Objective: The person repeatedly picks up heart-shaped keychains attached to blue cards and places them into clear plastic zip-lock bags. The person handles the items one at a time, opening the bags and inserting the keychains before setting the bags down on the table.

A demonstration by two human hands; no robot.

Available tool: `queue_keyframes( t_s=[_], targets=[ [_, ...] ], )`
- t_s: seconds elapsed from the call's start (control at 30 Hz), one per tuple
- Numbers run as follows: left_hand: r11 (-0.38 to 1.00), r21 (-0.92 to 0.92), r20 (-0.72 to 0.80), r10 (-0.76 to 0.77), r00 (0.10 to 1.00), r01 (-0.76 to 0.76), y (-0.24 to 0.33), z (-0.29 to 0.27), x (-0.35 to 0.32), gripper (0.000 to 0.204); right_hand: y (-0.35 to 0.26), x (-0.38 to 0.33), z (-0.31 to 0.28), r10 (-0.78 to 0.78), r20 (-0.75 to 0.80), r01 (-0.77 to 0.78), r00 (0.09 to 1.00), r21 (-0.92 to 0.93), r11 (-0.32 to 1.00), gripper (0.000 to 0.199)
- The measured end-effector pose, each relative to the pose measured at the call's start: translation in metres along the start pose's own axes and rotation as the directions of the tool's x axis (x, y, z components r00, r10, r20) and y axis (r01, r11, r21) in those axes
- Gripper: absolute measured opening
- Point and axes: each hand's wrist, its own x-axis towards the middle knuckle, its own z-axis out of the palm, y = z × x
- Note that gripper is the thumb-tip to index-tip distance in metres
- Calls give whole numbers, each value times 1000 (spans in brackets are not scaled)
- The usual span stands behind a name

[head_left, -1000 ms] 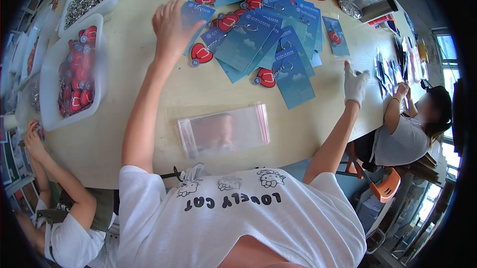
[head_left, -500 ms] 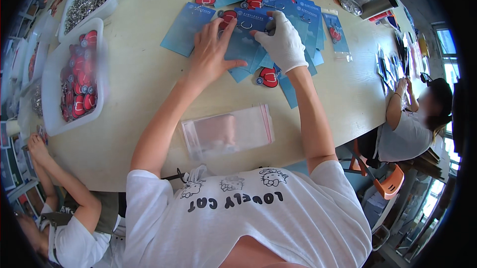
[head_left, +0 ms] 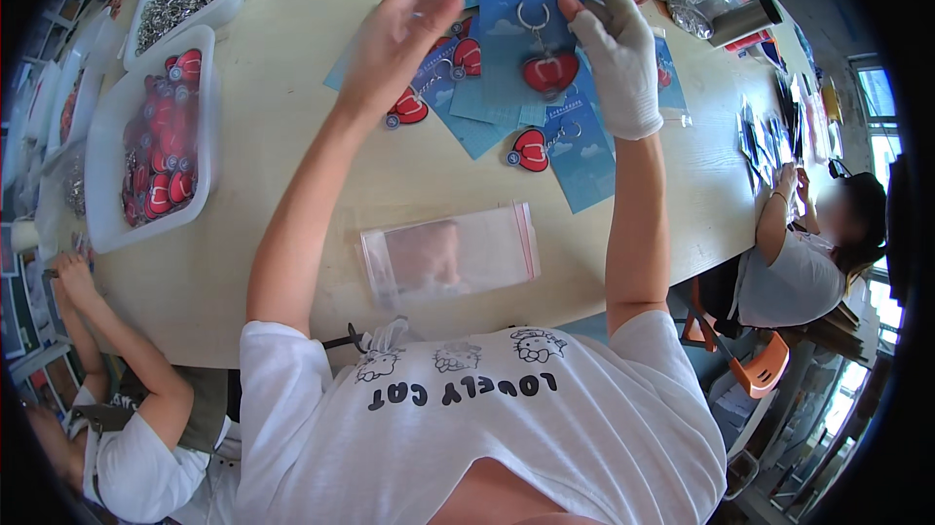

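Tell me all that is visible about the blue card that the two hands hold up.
The blue card is a thin rectangular sheet, like printed paper, with pale cloud shapes and some print along its top. A red heart-shaped keychain hangs on its face from a metal ring. The card is held above the table, over other blue cards. The gloved right hand pinches its upper right edge. The bare left hand is at its left side; whether it grips cannot be told.

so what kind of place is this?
Likely a small hand-packing workshop: a shared table with a white bin of red charms, scattered blue backing cards, a clear bag, and a co-worker seated alongside.
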Motion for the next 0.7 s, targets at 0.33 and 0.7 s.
queue_keyframes(
  t_s=[0.33,0.7],
  targets=[
    [908,-205,223,-319,921,365,19,34,-19,31,-11,-13,21,149,-100,-130,984,177,976,34],
    [940,-259,-239,-287,928,224,13,45,-40,18,11,-68,49,-276,-157,135,948,-587,798,43]
  ],
)
